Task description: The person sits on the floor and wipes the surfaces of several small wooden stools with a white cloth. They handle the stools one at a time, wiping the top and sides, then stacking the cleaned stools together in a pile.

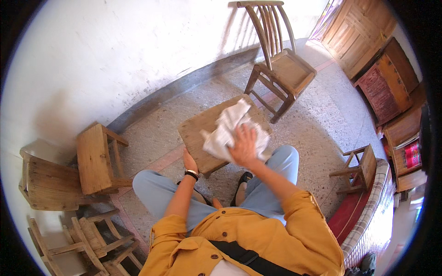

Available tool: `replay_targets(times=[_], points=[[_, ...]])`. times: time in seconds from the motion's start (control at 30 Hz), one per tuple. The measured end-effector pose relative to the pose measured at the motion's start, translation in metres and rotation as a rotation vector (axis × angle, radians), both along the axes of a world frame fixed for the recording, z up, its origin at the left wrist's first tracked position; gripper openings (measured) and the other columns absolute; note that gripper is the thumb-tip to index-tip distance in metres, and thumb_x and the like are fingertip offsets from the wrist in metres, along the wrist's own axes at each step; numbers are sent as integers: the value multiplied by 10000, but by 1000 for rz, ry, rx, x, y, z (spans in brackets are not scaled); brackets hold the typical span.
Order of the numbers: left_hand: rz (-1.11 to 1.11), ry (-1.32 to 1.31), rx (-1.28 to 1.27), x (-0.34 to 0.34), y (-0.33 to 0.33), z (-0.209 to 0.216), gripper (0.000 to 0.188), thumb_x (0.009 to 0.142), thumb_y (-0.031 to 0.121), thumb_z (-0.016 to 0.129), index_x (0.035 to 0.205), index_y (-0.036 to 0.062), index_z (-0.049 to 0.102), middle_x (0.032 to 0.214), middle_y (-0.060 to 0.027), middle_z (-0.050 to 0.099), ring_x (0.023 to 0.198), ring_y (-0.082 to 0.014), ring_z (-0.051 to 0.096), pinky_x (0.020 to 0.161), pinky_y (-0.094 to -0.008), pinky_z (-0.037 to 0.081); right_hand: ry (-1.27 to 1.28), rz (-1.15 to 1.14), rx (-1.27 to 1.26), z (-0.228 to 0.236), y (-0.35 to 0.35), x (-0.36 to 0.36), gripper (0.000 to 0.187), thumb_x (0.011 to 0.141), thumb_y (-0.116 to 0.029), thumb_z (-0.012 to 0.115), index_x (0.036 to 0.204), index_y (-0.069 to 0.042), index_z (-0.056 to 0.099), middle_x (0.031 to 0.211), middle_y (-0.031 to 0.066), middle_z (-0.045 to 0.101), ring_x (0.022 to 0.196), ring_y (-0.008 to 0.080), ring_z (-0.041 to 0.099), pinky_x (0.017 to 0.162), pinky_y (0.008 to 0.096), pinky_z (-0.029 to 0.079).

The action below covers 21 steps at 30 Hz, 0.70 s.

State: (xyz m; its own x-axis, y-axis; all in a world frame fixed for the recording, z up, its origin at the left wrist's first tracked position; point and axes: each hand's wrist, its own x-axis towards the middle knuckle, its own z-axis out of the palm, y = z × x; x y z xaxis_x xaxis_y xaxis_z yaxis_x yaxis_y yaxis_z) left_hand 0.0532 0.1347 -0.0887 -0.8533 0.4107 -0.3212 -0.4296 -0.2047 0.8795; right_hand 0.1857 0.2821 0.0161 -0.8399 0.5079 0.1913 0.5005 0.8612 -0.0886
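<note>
- Cloth (230, 131) lies crumpled on the stool (202, 133) top at centre, pressed flat under the right hand (244, 147), fingers spread over it.
- Left hand (189, 162) grips the stool's near edge, steadying it; its fingers are hidden.
- Wiping looks mid-way: cloth covers the right part; the bare left part shows no clear wet or clean mark, so what is left is hard to judge.
- More stools (94, 158) stand left; chair (276, 64) far.

I wear a mustard-yellow buttoned shirt (258, 230) with rolled sleeves and light blue trousers (156, 188). A black strap (248, 257) crosses my chest. My left wrist carries a black band (191, 174).
</note>
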Motion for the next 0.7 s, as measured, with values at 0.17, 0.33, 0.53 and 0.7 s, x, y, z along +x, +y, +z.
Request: replay_targets(times=[0.17, 0.33, 0.53, 0.7], points=[[39, -569, 619, -2, -13, -35, 523, 959, 391, 323, 1358, 56, 369, 1375, -99, 422, 1230, -250, 435, 1016, -380, 378, 15, 353, -106, -4, -72, -39, 604, 807, -450, 591, 1359, -267, 428, 1430, 100, 328, 1356, 352, 207, 1077, 601, 97], [-7, -168, 49, -8, -1, -11, 513, 978, 435, 316, 1246, 30, 481, 1196, -111, 560, 1063, -221, 559, 914, -343, 446, 26, 270, -81, -1, -17, -100, 556, 847, -448, 534, 1367, -288, 416, 1441, 80, 327, 1352, 342, 226, 1082, 573, 116], [43, -278, 27, 1, 2, 26, 566, 980, 474, 267, 1191, 10, 512, 1140, -109, 591, 1002, -223, 590, 870, -331, 463, -14, -124, 35, -6, 79, -68, 516, 879, -427, 484, 1331, -178, 464, 1420, 92, 358, 1336, 326, 265, 1083, 545, 154], [31, -143, 142, -4, 1, -22, 519, 989, 413, 276, 1135, -2, 550, 1112, -110, 611, 978, -226, 598, 853, -318, 458, -57, -86, 60, -9, 37, -4, 537, 855, -430, 526, 1331, -189, 464, 1385, 114, 380, 1347, 348, 244, 1095, 548, 130]])
